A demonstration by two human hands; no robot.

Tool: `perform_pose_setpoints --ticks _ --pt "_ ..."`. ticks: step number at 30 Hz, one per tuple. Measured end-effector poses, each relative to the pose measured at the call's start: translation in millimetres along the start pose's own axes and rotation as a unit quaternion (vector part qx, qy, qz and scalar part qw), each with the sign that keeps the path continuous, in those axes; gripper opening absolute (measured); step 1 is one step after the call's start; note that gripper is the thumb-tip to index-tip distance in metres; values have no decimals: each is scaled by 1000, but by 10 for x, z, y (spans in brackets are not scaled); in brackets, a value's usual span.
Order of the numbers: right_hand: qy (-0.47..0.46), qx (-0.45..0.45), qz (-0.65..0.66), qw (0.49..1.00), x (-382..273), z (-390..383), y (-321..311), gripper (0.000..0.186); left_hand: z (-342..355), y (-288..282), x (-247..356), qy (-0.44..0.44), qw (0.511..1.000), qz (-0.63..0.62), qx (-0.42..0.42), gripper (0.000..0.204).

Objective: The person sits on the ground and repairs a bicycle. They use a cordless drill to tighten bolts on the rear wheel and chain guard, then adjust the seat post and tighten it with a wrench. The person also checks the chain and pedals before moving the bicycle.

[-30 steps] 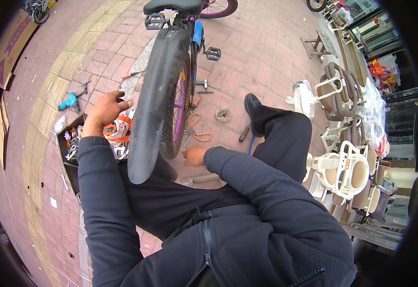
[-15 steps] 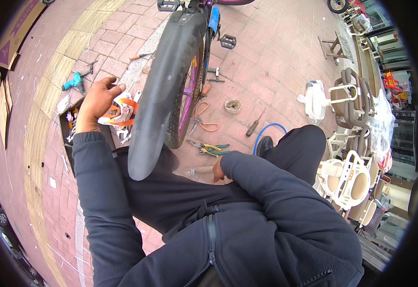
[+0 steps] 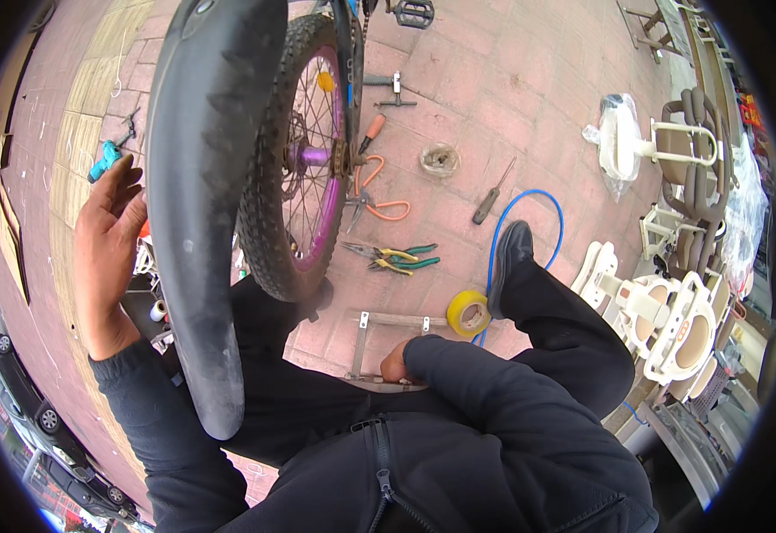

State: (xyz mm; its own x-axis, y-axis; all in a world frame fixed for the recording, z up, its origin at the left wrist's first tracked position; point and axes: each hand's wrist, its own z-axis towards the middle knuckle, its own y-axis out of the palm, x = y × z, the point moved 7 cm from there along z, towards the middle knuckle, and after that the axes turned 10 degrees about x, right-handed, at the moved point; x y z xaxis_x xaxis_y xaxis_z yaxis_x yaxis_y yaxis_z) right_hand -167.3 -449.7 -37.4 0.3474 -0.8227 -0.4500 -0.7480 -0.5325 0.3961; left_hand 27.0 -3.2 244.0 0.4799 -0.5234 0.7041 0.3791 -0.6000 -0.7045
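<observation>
My left hand [image 3: 108, 253] is raised beside the bicycle's black fender [image 3: 197, 266], fingers slightly bent and apart, holding nothing. The fat-tyred wheel [image 3: 262, 229] with purple rim and hub stands right of the fender. My right hand [image 3: 395, 362] is low between my legs at a small frame [image 3: 406, 320] with metal brackets; my sleeve hides most of it. A yellow tape roll [image 3: 457, 304], pliers [image 3: 410, 262], orange-handled scissors [image 3: 391, 210] and a screwdriver [image 3: 486, 204] lie on the paving around it.
A blue hose [image 3: 552, 213] loops near my right shoe. Cream chair-like parts [image 3: 677, 324] are stacked at the right, with a plastic-wrapped piece [image 3: 617, 142]. A teal drill [image 3: 104, 162] and cardboard [image 3: 6, 240] lie at the left; cars [image 3: 28, 400] show at the far left edge.
My view has shifted, bringing the fender and wheel larger and further left. My right hand has moved down from near the tyre to the low frame. The pliers and tape roll now show.
</observation>
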Motion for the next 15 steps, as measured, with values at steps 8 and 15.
perform_pose_setpoints --ticks 8,15 --pt "73 145 12 987 451 -61 -204 61 -282 -293 102 10 996 51 69 57" --pt "92 518 -64 848 734 -598 -1167 55 -805 -1276 -569 -27 946 -155 282 54"
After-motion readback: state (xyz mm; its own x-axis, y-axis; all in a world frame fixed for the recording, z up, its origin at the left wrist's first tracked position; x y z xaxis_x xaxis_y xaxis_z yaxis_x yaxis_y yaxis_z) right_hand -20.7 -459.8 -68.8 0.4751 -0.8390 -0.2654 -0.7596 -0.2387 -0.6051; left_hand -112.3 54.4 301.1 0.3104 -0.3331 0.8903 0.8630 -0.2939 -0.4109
